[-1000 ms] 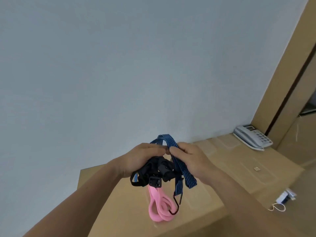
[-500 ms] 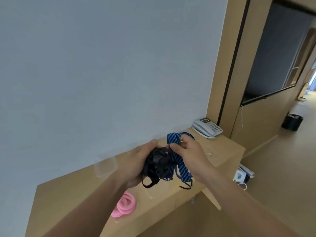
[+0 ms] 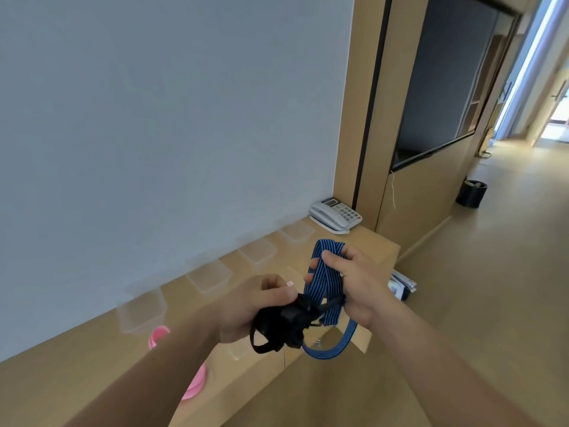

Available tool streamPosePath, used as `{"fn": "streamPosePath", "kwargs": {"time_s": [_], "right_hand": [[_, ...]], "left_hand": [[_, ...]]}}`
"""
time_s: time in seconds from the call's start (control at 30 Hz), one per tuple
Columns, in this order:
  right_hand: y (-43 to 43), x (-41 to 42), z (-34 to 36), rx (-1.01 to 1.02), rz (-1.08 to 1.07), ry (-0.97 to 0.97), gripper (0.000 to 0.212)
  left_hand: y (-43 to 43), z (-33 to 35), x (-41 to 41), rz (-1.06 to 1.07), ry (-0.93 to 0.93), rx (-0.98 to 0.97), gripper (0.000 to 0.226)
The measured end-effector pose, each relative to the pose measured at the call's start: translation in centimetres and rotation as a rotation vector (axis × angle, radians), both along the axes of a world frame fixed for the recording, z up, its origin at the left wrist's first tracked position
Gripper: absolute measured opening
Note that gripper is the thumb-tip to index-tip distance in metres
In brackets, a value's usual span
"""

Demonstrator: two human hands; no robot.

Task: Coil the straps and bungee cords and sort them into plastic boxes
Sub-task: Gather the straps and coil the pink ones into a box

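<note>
- Since half a second ago the left hand (image 3: 255, 306) and the right hand (image 3: 357, 282) have drawn slightly apart, and more of the blue bungee cord (image 3: 326, 278) stands free of the black strap bundle (image 3: 286, 325). The view has also swung right, so a longer row of boxes shows.
- Far left, the pink strap (image 3: 158, 335) lies on the counter (image 3: 61, 374), partly hidden behind the left forearm and just in front of the nearest box.
- Four clear plastic boxes (image 3: 211, 274) stand in a row against the wall (image 3: 154, 118), running off rightward toward the telephone (image 3: 335, 215). They are too blurred to tell what is inside them.
- The left hand is clenched round the black strap bundle, held in the air above the counter's front edge. One black loop dangles below the fist.
- The blue bungee cord sits just right of the bundle and touches it low down, where the two look tangled. Its folded length runs steeply upward, and one loop sags beneath both hands.
- The right hand grasps the folded cord, with the thumb across its front and the fingers behind.
- The step in hand looks like freeing the cord from the bundle. That pull would go up and right along the cord's length, away from the left fist.
- The boxes lie beyond and left of both hands, so the left hand is nearer to them.
</note>
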State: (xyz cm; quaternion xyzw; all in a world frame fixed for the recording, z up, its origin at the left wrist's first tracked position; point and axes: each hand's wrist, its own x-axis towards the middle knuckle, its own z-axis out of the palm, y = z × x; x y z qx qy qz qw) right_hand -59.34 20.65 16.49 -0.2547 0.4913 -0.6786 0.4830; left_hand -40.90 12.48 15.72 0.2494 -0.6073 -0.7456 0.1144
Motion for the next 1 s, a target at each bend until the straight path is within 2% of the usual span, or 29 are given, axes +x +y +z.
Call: {"fn": "streamPosePath", "kwargs": {"time_s": [0.07, 0.17, 0.3, 0.4, 0.5, 0.57, 0.67, 0.77, 0.87, 0.9, 1.0], "right_hand": [[-0.6, -0.7, 0.0, 0.000, -0.065, 0.010, 0.010], [-1.7, -2.0, -0.1, -0.019, -0.161, 0.025, 0.010], [-3.4, -3.9, -0.2, -0.066, -0.291, 0.146, 0.011], [-5.1, -5.0, -0.2, -0.079, -0.366, 0.265, 0.008], [-6.5, -6.4, -0.4, -0.024, -0.388, 0.419, 0.007], [-6.8, -7.8, -0.4, 0.017, -0.346, 0.478, 0.008], [-6.4, -10.1, 0.0, 0.056, -0.151, 0.567, 0.011], [-6.1, -12.5, 1.1, 0.029, -0.041, 0.636, 0.014], [-6.3, -14.8, 2.2, -0.078, -0.009, 0.523, 0.014], [-6.4, -15.5, 2.5, -0.107, 0.025, 0.484, 0.015], [-6.7, -17.7, 3.1, -0.122, 0.177, 0.429, 0.020]], "left_hand": [[-0.7, -0.1, -1.3, -0.076, -0.089, -0.088, 0.045], [-2.1, 0.1, -3.3, -0.199, -0.232, -0.327, 0.047], [-4.7, 0.2, -5.7, -0.355, -0.307, -0.518, 0.041], [-6.8, 0.2, -7.2, -0.449, -0.215, -0.551, 0.037], [-9.1, 0.8, -8.4, -0.349, 0.013, -0.394, 0.035], [-10.8, 1.3, -9.4, -0.202, 0.107, -0.304, 0.031], [-12.9, 1.4, -11.2, -0.086, 0.019, -0.370, 0.032], [-13.5, 1.0, -13.8, -0.138, -0.106, -0.541, 0.048], [-13.1, 0.4, -17.2, -0.245, -0.171, -0.631, 0.068], [-12.9, 0.1, -18.3, -0.262, -0.173, -0.634, 0.062], [-11.9, -0.4, -21.3, -0.258, -0.168, -0.621, 0.025]]}}
